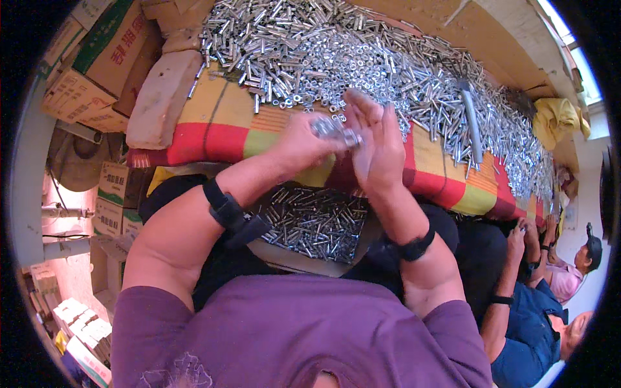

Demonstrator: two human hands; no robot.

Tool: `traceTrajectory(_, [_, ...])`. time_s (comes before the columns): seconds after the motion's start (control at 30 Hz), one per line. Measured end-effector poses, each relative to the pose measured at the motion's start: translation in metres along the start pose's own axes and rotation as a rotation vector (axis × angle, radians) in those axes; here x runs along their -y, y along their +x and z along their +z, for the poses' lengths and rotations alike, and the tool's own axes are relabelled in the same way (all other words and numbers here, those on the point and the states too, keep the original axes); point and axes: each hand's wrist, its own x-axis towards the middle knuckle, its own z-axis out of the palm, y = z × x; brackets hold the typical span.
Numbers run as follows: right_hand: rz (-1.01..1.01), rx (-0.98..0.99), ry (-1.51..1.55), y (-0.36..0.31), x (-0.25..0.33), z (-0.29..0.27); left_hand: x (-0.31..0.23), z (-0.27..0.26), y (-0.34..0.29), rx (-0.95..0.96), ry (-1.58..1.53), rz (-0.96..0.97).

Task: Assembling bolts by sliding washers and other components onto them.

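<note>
My left hand (303, 141) is closed around a small bunch of shiny metal fasteners (331, 130), which look like bolts with nuts or sleeves. Their ends point toward my right hand (381, 145), which is held upright with its fingers stretched out and the palm turned to them. The palm is at or very near the fastener ends; whether it touches cannot be made out. Just beyond both hands lies a heap of loose nuts and washers (362, 61), mixed with metal sleeves (278, 42), on a checked red, yellow and green cloth (210, 139).
Below my arms, a cardboard box (284, 257) holds many bolts (314, 223). A grey bar-like piece (472, 126) lies on the heap at right. Cartons (110, 64) stack up at left beside a pale block (162, 97). Co-workers (533, 323) sit at right along the cloth.
</note>
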Motion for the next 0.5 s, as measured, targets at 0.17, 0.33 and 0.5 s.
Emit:
traceTrajectory(0.17, [-0.221, 0.168, -0.477, -0.025, 0.010, 0.007, -0.003, -0.045, 0.005, -0.245, -0.162, -0.047])
traceTrajectory(0.33, [-0.407, 0.102, -1.109, 0.011, -0.010, -0.028, 0.009, -0.032, -0.014, 0.184, 0.010, -0.283])
traceTrajectory(0.5, [-0.438, 0.199, -1.528, 0.031, -0.025, -0.033, 0.005, -0.034, -0.005, 0.059, -0.096, -0.305])
